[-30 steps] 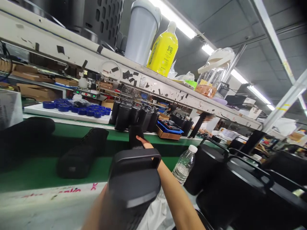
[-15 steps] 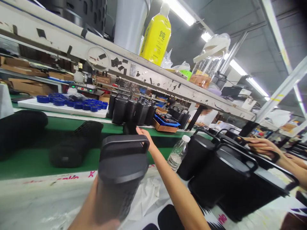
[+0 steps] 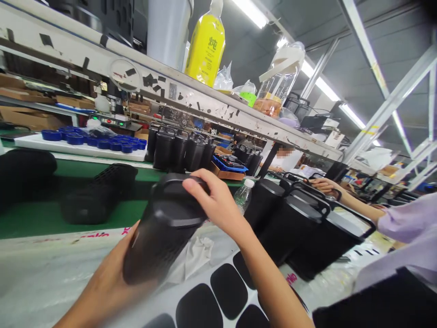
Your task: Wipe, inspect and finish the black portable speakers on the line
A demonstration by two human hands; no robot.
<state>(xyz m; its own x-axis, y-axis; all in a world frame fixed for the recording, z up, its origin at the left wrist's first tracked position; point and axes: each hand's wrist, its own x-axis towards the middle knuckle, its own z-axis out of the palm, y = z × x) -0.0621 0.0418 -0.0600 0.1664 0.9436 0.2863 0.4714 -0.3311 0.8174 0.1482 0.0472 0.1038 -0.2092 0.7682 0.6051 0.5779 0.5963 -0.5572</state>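
Open green belt (image 3: 41,223) at left centre gives passage; a black mesh part (image 3: 99,193) lies on it. Black canisters (image 3: 300,228) and a co-worker's hand (image 3: 322,184) crowd the right.

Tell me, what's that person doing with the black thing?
The person holds a black speaker-like cylinder tilted over the bench. The left hand grips its lower body and the right hand rests on the handle at its top. More black units with handles stand at the right, where another person's hand touches one. A water bottle stands behind.
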